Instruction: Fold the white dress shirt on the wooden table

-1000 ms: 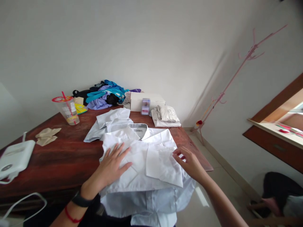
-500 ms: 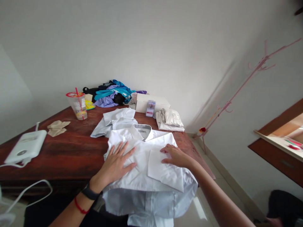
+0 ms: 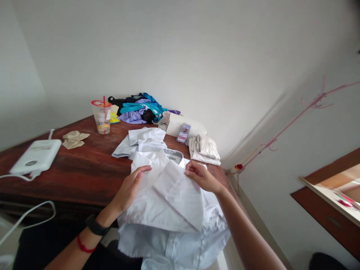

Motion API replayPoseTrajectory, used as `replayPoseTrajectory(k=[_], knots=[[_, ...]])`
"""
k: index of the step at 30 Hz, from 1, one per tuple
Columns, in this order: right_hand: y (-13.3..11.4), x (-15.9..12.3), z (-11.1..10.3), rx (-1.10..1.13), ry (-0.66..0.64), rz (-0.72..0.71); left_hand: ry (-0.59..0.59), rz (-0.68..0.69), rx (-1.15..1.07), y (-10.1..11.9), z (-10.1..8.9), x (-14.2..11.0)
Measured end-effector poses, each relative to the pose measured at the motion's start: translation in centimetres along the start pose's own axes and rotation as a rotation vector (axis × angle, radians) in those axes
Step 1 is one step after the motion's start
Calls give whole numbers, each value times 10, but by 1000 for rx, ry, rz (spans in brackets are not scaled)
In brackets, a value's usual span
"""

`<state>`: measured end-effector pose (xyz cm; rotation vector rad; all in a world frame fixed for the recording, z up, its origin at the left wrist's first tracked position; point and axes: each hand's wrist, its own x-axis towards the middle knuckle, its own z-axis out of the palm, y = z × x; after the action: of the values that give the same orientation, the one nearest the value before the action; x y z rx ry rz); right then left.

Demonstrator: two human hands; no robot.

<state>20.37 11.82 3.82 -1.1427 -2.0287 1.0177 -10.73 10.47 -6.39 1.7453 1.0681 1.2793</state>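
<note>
A white collared shirt (image 3: 137, 210) lies back side up over the table's near edge, its collar (image 3: 174, 155) pointing away from me and its lower part hanging off the front. One sleeve (image 3: 180, 187) is folded in across the back at a slant. Near the collar, my right hand (image 3: 201, 176) pinches the end of that sleeve between thumb and fingers. My left hand (image 3: 133, 187) is open, fingers stretched, at the shirt's left side; whether it touches the cloth I cannot tell. More white cloth (image 3: 146, 138) lies folded just beyond the shirt's left shoulder.
A plastic cup with a straw (image 3: 102, 118) and a white power bank (image 3: 36, 157) with a cable stand left, by beige cloth (image 3: 75, 139). Behind are a clothes pile (image 3: 140, 108), a white box (image 3: 185, 123) and folded beige clothes (image 3: 205, 148). A pink coat rack (image 3: 281, 133) leans right.
My right hand has drawn the sleeve up and left toward the collar, so the folded sleeve now slants further across. My left hand has risen from lying flat on the shirt. The view has shifted slightly.
</note>
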Motion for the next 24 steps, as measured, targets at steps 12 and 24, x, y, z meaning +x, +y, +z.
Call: replayPoseTrajectory(k=[12,24], knots=[[28,33,76,-504,50,-72,34,-49,-99,5,-4,-3],[88,-69,52,-721,294,120,32,125,338,-12,-11,-3]])
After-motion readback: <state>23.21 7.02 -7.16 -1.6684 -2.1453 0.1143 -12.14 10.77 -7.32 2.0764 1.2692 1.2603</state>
